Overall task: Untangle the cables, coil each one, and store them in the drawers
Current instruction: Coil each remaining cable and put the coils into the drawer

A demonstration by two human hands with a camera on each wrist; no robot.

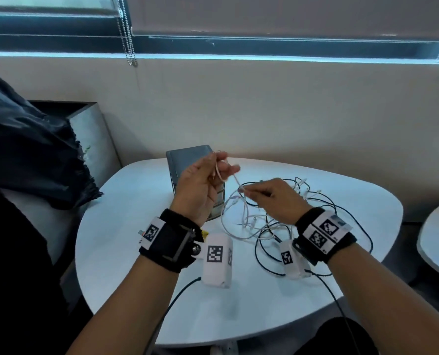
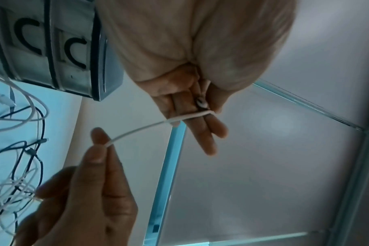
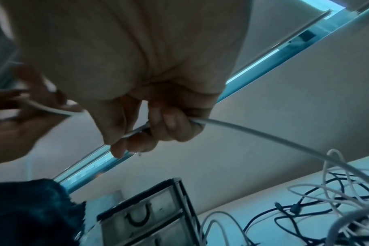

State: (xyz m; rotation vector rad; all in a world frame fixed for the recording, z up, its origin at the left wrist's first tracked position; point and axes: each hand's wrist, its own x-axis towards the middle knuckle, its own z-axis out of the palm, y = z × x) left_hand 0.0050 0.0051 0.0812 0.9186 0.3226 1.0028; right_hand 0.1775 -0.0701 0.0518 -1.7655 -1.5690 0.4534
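A white cable [image 1: 236, 179] is stretched between my two hands above the white table [image 1: 136, 201]. My left hand [image 1: 219, 166] is raised in front of the grey drawer unit [image 1: 187, 160]. Its thumb pins the cable's plug end [image 2: 200, 103], and the cable [image 2: 141, 129] lies across two straight fingers. My right hand [image 1: 246, 191] pinches the same cable lower down, with its fingers [image 3: 158, 126] curled round it. From there the cable [image 3: 253, 131] drops into a tangle of white and black cables [image 1: 272, 226] on the table. The drawers [image 3: 150, 214] look closed.
A dark cloth bundle [image 1: 21, 149] and a metal bin [image 1: 93, 139] stand left of the table. A second white table [image 1: 438, 239] is at the right edge. White tagged boxes [image 1: 217, 260] hang under my wrists. The wall and window sill run close behind.
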